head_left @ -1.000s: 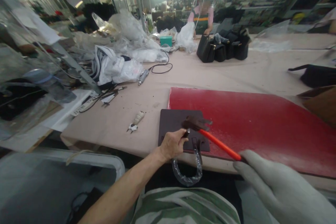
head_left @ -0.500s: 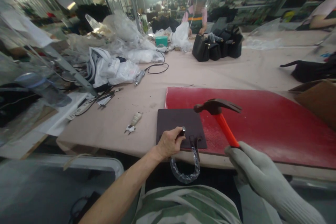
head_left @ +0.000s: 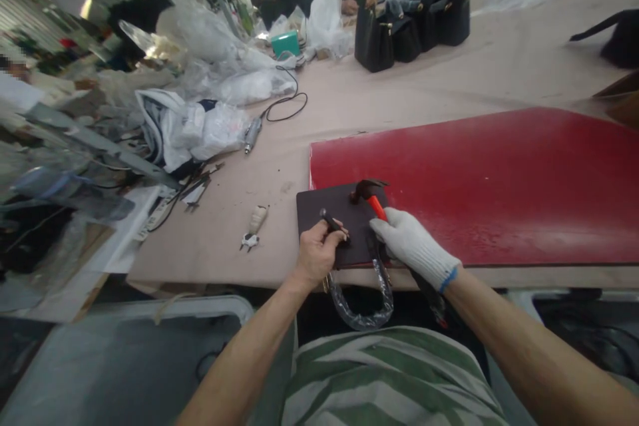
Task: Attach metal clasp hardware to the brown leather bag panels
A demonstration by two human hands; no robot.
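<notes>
At lower centre of the frame, a flat dark-brown rectangular leather panel (head_left: 339, 223) lies on the beige cloth-covered table (head_left: 234, 239), overlapping the near left corner of a large glossy red board (head_left: 474, 180). A curved dark handle wrapped in clear crinkled plastic (head_left: 362, 299) hangs from the panel over the table edge. The bare left hand (head_left: 314, 256) is closed around a short dark cylindrical punch (head_left: 332, 221), tilted on the panel. Just right, the white knit-gloved right hand (head_left: 412, 246) grips the orange-handled claw hammer (head_left: 369, 196) close under its dark steel head. Half a second ago the hammer was raised above the board and held lower on its handle.
</notes>
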